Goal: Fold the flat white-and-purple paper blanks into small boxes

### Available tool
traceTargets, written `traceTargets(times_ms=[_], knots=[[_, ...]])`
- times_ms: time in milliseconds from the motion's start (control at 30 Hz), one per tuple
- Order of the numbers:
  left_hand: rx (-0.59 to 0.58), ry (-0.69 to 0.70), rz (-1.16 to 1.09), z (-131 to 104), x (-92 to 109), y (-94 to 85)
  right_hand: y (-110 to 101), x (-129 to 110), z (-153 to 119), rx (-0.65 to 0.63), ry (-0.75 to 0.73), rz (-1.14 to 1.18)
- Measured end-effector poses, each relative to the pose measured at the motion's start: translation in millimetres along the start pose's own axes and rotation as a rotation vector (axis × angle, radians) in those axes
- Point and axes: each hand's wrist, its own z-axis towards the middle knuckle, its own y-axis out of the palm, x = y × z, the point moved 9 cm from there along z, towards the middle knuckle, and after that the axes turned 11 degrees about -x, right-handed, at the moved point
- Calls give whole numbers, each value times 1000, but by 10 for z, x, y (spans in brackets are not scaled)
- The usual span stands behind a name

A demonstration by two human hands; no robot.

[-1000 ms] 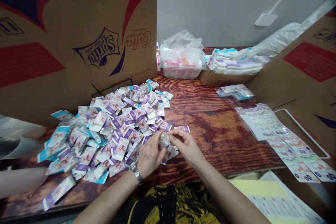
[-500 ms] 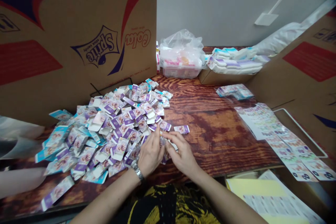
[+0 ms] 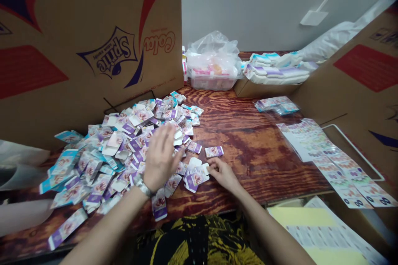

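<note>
My left hand (image 3: 160,159), with a metal watch on its wrist, is open over the heap of small printed cartons (image 3: 135,136), its fingers stretched out. The cartons are white with purple or light blue ends, and several have raised flaps. At the right edge of the heap, my right hand (image 3: 224,174) has its fingertips pinched at the white flap of a small purple-and-white carton (image 3: 196,177), which lies on the table. Just beyond these fingers lies another small carton (image 3: 214,151) on its own.
A large cardboard box (image 3: 93,49) stands behind the heap, another (image 3: 357,70) at the right. Along the back are a bagged plastic tub (image 3: 214,78) and a low carton tray (image 3: 267,89) of packs. Sticker sheets (image 3: 329,161) and yellow paper (image 3: 314,223) lie at the right.
My hands were together over the heap's right edge and are now apart. The left has moved left and up over the pile, and the right slightly right. A carton between them now shows.
</note>
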Motion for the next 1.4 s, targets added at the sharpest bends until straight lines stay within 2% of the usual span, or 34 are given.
traceTargets(times_ms=[100,167,233,300,400,533,800,967,1100,1200,1300,1400], knots=[[-196,105,-91,-315,394,571,8,-79,31,-27,-43,62],[-293,106,-107,-452,504,838,4,-189,38,-42,-90,139],[-347,79,-106,-515,512,986,13,-316,33,-51,-128,231],[-361,46,-107,-524,463,1038,36,-446,21,-56,-146,305],[-359,21,-153,-504,385,1033,51,-667,-15,-58,-185,324],[-362,28,-248,-480,357,992,7,-896,-71,-35,-249,197],[-309,3,-312,-440,318,864,-44,-965,-100,70,-294,54],[-271,-8,-343,-398,284,757,-109,-1095,-170,125,-324,-50],[-177,-127,-438,-363,184,640,-145,-1329,-370,248,-502,-263],[-130,-123,-468,-359,194,591,-37,-1418,-471,236,-599,-361],[-120,-71,-478,-362,238,585,46,-1374,-422,117,-542,-238],[-151,-8,-443,-360,292,596,45,-1279,-319,19,-424,62]])
